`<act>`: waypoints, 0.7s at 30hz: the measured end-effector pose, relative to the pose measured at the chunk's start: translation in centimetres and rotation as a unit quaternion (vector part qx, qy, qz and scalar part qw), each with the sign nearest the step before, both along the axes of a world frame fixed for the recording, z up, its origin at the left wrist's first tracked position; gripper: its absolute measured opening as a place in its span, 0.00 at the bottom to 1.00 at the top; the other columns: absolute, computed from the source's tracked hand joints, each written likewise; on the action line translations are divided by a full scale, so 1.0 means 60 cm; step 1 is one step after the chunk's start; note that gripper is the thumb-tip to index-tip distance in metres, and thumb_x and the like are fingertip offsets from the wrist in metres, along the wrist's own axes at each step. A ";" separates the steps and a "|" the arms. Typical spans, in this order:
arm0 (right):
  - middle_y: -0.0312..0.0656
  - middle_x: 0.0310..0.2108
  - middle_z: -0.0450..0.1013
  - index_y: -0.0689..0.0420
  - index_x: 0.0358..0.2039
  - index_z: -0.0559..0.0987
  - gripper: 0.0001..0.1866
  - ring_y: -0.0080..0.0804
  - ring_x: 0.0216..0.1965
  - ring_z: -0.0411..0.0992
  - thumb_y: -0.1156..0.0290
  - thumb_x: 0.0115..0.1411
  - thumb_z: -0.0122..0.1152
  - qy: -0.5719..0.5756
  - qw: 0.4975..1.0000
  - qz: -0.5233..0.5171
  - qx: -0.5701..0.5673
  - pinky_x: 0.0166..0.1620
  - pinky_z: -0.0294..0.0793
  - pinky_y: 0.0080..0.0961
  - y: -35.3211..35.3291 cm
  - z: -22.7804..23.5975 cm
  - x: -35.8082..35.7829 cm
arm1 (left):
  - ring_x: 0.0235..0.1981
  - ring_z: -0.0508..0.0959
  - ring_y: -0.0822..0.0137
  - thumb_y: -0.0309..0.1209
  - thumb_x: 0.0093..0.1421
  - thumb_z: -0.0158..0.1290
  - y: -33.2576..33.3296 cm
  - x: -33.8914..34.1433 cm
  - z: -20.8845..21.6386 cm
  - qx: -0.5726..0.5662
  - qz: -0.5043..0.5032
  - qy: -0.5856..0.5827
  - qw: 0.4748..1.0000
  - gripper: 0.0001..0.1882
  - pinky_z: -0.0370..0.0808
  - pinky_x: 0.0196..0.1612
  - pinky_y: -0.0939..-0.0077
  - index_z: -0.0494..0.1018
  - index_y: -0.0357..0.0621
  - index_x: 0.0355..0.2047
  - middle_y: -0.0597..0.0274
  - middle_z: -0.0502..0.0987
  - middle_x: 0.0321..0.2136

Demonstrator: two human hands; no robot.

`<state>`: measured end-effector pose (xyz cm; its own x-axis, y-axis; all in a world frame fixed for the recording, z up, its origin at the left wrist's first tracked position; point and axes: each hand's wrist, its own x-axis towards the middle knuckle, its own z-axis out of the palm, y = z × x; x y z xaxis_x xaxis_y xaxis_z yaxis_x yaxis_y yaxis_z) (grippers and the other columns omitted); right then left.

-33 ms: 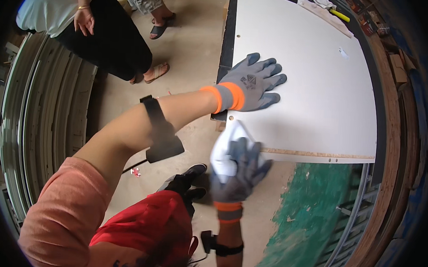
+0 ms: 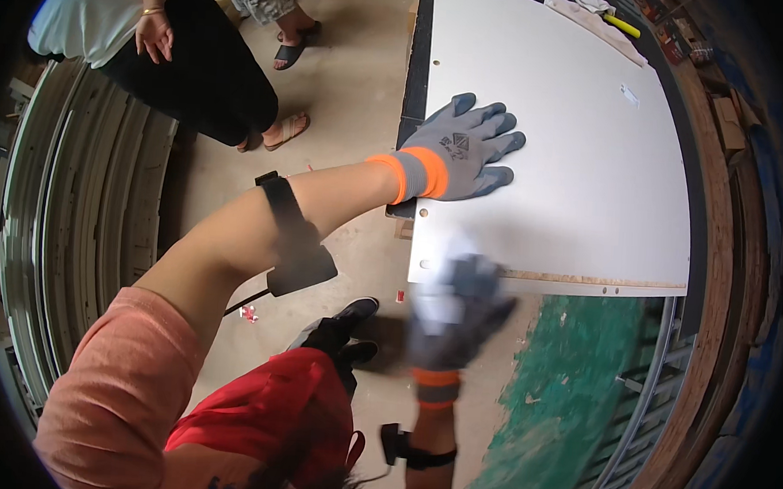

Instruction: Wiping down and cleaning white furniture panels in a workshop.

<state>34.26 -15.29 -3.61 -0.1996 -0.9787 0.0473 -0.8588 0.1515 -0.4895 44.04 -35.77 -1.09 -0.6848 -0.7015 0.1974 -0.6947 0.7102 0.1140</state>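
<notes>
White board forms the large panel [image 2: 572,183], which is laid flat on a black-edged surface [image 2: 414,95]. Round holes are set along the panel's left edge, and a narrow brown strip [image 2: 593,280] is exposed along its near edge. A small label [image 2: 629,96] is located toward the far right of the panel. At the far edge, a folded cloth [image 2: 598,27] is placed beside a yellow handle [image 2: 622,26].

The gloved left hand [image 2: 463,151] is laid palm down on the panel near its left edge, with fingers spread and nothing grasped. A white cloth [image 2: 440,305] is held in the gloved right hand [image 2: 467,319] at the panel's near left corner; the fingers are bent over it.

The beige floor [image 2: 348,233] is marked by a green patch [image 2: 571,369] below the panel. Long pale profiles [image 2: 83,211] are stacked at the left; metal rails [image 2: 640,399] are positioned at the lower right. Two other people are cut off by the upper edge.

The right hand and white cloth are blurred; firmness of grip and contact with the panel cannot be determined. The palm of the left hand is hidden. The outer area is obscured by the dark lens rim.
</notes>
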 end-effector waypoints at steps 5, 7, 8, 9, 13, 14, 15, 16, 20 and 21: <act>0.51 0.57 0.65 0.62 0.59 0.66 0.32 0.49 0.56 0.61 0.51 0.63 0.56 0.132 0.951 -0.188 -0.208 0.60 0.60 0.47 -0.025 0.004 -0.176 | 0.67 0.57 0.57 0.51 0.68 0.36 0.001 -0.010 0.002 -0.014 0.001 0.017 1.000 0.30 0.48 0.69 0.56 0.61 0.49 0.63 0.56 0.61 0.64; 0.54 0.57 0.65 0.62 0.60 0.65 0.32 0.48 0.56 0.64 0.54 0.62 0.59 0.095 0.951 -0.232 -0.178 0.58 0.65 0.42 -0.013 -0.012 -0.160 | 0.67 0.57 0.56 0.51 0.67 0.37 0.002 -0.031 0.005 -0.020 -0.020 0.031 0.999 0.30 0.48 0.69 0.55 0.61 0.48 0.63 0.55 0.61 0.63; 0.53 0.57 0.65 0.62 0.60 0.66 0.32 0.45 0.57 0.64 0.59 0.59 0.61 0.033 0.969 -0.137 -0.204 0.60 0.65 0.42 0.014 -0.034 -0.121 | 0.66 0.57 0.56 0.51 0.67 0.38 0.006 -0.041 0.011 -0.021 -0.022 0.031 0.999 0.30 0.49 0.69 0.54 0.61 0.48 0.63 0.54 0.61 0.63; 0.51 0.56 0.66 0.61 0.59 0.66 0.32 0.43 0.57 0.65 0.64 0.57 0.63 -0.058 0.973 -0.023 -0.224 0.61 0.65 0.41 0.014 -0.055 -0.026 | 0.66 0.58 0.55 0.51 0.67 0.39 0.002 -0.016 0.001 -0.024 -0.004 0.004 1.000 0.30 0.50 0.68 0.53 0.62 0.48 0.63 0.53 0.62 0.63; 0.38 0.48 0.69 0.56 0.41 0.74 0.16 0.30 0.56 0.65 0.57 0.62 0.56 0.067 0.965 0.128 -0.221 0.63 0.53 0.34 0.026 -0.021 0.008 | 0.66 0.58 0.53 0.47 0.67 0.41 -0.001 -0.001 -0.002 -0.036 -0.028 0.010 0.999 0.28 0.50 0.68 0.50 0.63 0.45 0.61 0.50 0.63 0.61; 0.40 0.49 0.69 0.57 0.44 0.74 0.20 0.32 0.56 0.64 0.53 0.62 0.55 -0.224 0.951 -0.001 -0.211 0.63 0.52 0.36 0.028 -0.059 -0.060 | 0.66 0.58 0.53 0.47 0.67 0.40 0.004 -0.024 0.000 -0.032 -0.042 0.021 0.998 0.28 0.50 0.68 0.50 0.62 0.45 0.61 0.50 0.63 0.62; 0.42 0.49 0.70 0.58 0.46 0.74 0.24 0.35 0.56 0.64 0.49 0.62 0.55 -0.524 0.825 -0.107 -0.181 0.64 0.51 0.39 0.016 -0.095 -0.104 | 0.66 0.58 0.53 0.47 0.67 0.39 0.003 -0.006 -0.004 -0.030 -0.030 0.001 0.999 0.28 0.50 0.68 0.49 0.62 0.45 0.61 0.50 0.62 0.62; 0.40 0.56 0.67 0.57 0.54 0.71 0.28 0.38 0.62 0.59 0.49 0.61 0.55 -0.193 0.954 -0.108 -0.204 0.66 0.42 0.49 0.000 -0.081 -0.177 | 0.67 0.57 0.53 0.47 0.68 0.38 0.002 0.003 -0.002 -0.030 -0.017 -0.022 0.999 0.28 0.48 0.69 0.50 0.61 0.45 0.62 0.49 0.62 0.62; 0.44 0.62 0.65 0.58 0.61 0.66 0.33 0.43 0.68 0.53 0.48 0.63 0.53 0.033 0.937 -0.247 -0.245 0.68 0.34 0.61 -0.046 -0.009 -0.389 | 0.67 0.57 0.52 0.47 0.68 0.38 0.011 -0.024 0.022 -0.010 -0.015 -0.037 0.999 0.29 0.47 0.70 0.52 0.60 0.46 0.64 0.49 0.60 0.63; 0.46 0.59 0.68 0.59 0.60 0.67 0.33 0.45 0.63 0.58 0.48 0.63 0.53 0.046 0.929 -0.274 -0.244 0.66 0.42 0.53 -0.052 -0.011 -0.382 | 0.67 0.56 0.52 0.47 0.68 0.39 0.010 -0.023 0.021 -0.006 -0.012 -0.042 0.999 0.29 0.47 0.69 0.52 0.60 0.46 0.64 0.49 0.60 0.63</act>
<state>11.37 -18.43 -4.27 -0.6353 -0.5888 0.4996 -0.7593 0.3581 -0.5434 42.65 -35.20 0.18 -0.7153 -0.6832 0.1469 -0.6848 0.7272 0.0473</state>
